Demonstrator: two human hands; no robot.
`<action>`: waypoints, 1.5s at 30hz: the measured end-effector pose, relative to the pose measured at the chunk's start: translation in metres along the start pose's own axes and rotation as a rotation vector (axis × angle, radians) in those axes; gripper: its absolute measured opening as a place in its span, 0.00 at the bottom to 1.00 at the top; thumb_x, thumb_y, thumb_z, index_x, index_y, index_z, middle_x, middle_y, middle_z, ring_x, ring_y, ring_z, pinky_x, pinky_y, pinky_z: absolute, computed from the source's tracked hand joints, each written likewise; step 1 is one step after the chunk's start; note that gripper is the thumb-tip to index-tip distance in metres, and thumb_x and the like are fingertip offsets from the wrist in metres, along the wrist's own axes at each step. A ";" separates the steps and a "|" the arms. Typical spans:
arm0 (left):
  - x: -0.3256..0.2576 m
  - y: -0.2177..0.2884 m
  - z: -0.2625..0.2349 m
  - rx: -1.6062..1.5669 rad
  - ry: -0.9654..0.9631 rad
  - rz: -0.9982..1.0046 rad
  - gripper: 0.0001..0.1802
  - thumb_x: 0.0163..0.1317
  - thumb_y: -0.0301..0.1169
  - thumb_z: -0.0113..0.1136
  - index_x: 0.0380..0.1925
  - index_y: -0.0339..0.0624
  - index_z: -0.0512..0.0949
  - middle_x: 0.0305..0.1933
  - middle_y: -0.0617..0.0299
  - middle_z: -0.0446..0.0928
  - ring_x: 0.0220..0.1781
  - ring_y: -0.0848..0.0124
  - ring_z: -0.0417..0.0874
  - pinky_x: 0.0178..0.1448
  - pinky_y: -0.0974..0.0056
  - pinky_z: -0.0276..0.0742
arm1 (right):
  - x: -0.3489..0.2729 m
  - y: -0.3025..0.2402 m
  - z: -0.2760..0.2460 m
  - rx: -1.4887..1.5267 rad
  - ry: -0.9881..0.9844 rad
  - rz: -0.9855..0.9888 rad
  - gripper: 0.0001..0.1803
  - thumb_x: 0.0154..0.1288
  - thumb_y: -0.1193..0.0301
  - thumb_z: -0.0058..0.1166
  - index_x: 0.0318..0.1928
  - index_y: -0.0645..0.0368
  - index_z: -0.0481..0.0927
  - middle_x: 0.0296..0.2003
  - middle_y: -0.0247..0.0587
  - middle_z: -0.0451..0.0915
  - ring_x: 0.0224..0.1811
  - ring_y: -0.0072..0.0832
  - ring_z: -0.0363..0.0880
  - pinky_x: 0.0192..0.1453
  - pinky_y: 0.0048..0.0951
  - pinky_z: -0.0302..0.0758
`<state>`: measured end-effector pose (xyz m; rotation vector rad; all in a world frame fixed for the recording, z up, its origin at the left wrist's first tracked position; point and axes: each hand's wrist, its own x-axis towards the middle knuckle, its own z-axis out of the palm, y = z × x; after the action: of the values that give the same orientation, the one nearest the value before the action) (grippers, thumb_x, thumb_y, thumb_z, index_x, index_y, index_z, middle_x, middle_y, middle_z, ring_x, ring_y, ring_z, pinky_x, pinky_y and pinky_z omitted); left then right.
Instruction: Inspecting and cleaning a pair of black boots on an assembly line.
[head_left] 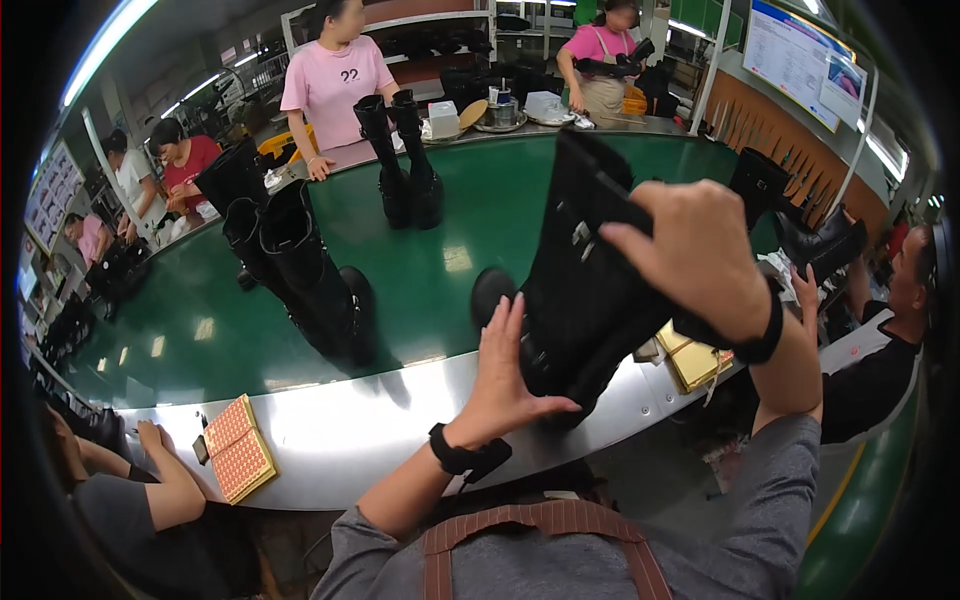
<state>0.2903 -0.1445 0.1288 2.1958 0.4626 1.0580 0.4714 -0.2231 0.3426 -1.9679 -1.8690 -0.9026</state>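
L hand [503, 375]: fingers spread wide & apart, flat against the lower shaft of a tall black boot [585, 290], thumb hooked under near the sole. Not wrapped round it, just pressed on, steadying. Black band on that wrist.

R hand [700, 255]: fingers curled together, clamped on the upper edge of the same boot's shaft, pinching the top from the R side. Black wrist strap too. Boot is tilted, top leaning away toward the belt, its sole end down at the metal edge [350, 430] in front of the person, toe pointing L over the green surface.

Surface & room, L to R: a co-worker's bare arm [165, 480] at lower L, w/ an orange-checked pad [238, 450] lying on the metal rim beside it. A wide curved green conveyor belt [200, 320] runs across, glossy, w/ light reflections. On it, 2 tall black boots [300, 265] leaning together at L-centre, and 1 more upright pair [408, 160] further back. Behind the belt stand a person in a pink tee [330, 80] and another in pink w/ an apron [600, 60]. At R, a flat yellow box [695, 360] on the rim and a seated person in a black top [875, 370] w/ another boot [820, 245] near.

Held boot: matte black, tall shaft, metal buckle on a strap partway up, chunky rounded toe.
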 end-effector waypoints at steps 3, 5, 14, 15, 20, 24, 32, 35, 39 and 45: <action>-0.014 0.020 0.014 0.211 -0.046 -0.154 0.81 0.25 0.55 0.84 0.74 0.37 0.40 0.76 0.36 0.43 0.78 0.40 0.44 0.75 0.32 0.40 | -0.024 -0.059 -0.006 0.232 -0.008 -0.245 0.18 0.56 0.59 0.65 0.21 0.57 0.75 0.14 0.42 0.75 0.17 0.36 0.76 0.30 0.32 0.66; -0.024 0.019 0.014 0.247 -0.068 -0.230 0.80 0.26 0.55 0.83 0.74 0.37 0.40 0.77 0.38 0.44 0.79 0.42 0.44 0.75 0.32 0.38 | -0.031 -0.073 -0.014 0.322 0.087 -0.308 0.18 0.55 0.59 0.66 0.21 0.55 0.73 0.12 0.36 0.70 0.16 0.32 0.73 0.29 0.31 0.63; -0.050 -0.002 -0.012 0.154 0.105 -0.007 0.66 0.42 0.50 0.79 0.74 0.38 0.48 0.76 0.38 0.48 0.78 0.43 0.50 0.74 0.35 0.45 | -0.095 -0.014 0.019 0.687 0.608 -0.040 0.60 0.46 0.32 0.64 0.65 0.70 0.64 0.59 0.53 0.70 0.59 0.41 0.69 0.64 0.42 0.63; -0.055 -0.004 -0.016 -0.004 0.142 -0.052 0.61 0.45 0.44 0.78 0.73 0.37 0.50 0.76 0.39 0.50 0.77 0.43 0.52 0.75 0.39 0.46 | -0.116 -0.015 0.040 0.845 0.735 0.065 0.65 0.45 0.30 0.63 0.68 0.71 0.57 0.63 0.55 0.64 0.62 0.41 0.65 0.67 0.43 0.61; -0.082 -0.016 -0.043 -0.275 0.200 -0.231 0.24 0.62 0.23 0.63 0.59 0.34 0.74 0.60 0.54 0.76 0.62 0.62 0.74 0.69 0.60 0.63 | -0.194 -0.072 0.141 1.027 0.130 0.350 0.65 0.42 0.53 0.77 0.71 0.71 0.49 0.61 0.55 0.63 0.65 0.48 0.62 0.70 0.44 0.59; -0.092 -0.018 -0.065 -0.458 0.335 -0.342 0.21 0.60 0.20 0.60 0.55 0.31 0.76 0.57 0.53 0.78 0.59 0.63 0.77 0.66 0.61 0.67 | -0.195 -0.107 0.176 0.740 0.035 0.381 0.65 0.41 0.59 0.77 0.72 0.70 0.47 0.65 0.63 0.59 0.67 0.55 0.60 0.71 0.46 0.60; -0.113 -0.043 -0.065 -0.389 0.720 -0.382 0.19 0.73 0.39 0.56 0.48 0.31 0.77 0.45 0.65 0.78 0.46 0.77 0.76 0.56 0.71 0.70 | -0.203 -0.089 0.174 0.971 0.314 0.708 0.17 0.63 0.65 0.66 0.43 0.68 0.81 0.36 0.47 0.84 0.39 0.37 0.83 0.47 0.33 0.76; -0.116 -0.054 -0.056 -0.365 0.788 -0.387 0.22 0.74 0.43 0.51 0.47 0.30 0.76 0.43 0.66 0.77 0.45 0.77 0.74 0.55 0.71 0.70 | -0.203 -0.068 0.174 0.931 0.418 0.775 0.13 0.67 0.69 0.62 0.43 0.69 0.81 0.36 0.40 0.85 0.38 0.26 0.80 0.46 0.27 0.75; -0.121 -0.059 -0.050 -0.319 0.758 -0.369 0.24 0.75 0.45 0.49 0.48 0.29 0.75 0.42 0.65 0.77 0.44 0.76 0.74 0.55 0.70 0.70 | -0.202 -0.040 0.173 0.950 0.576 0.675 0.09 0.69 0.74 0.59 0.43 0.70 0.81 0.39 0.37 0.83 0.40 0.23 0.77 0.50 0.24 0.72; -0.121 -0.058 -0.041 -0.159 0.761 -0.307 0.27 0.77 0.43 0.44 0.59 0.26 0.69 0.59 0.54 0.74 0.59 0.68 0.74 0.67 0.64 0.66 | -0.226 -0.035 0.188 0.967 0.427 0.745 0.12 0.69 0.74 0.59 0.46 0.73 0.80 0.40 0.41 0.84 0.41 0.23 0.79 0.50 0.25 0.73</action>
<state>0.1816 -0.1529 0.0404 1.4585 0.9681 1.6613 0.4910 -0.2864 0.0540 -1.4573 -0.8897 -0.1017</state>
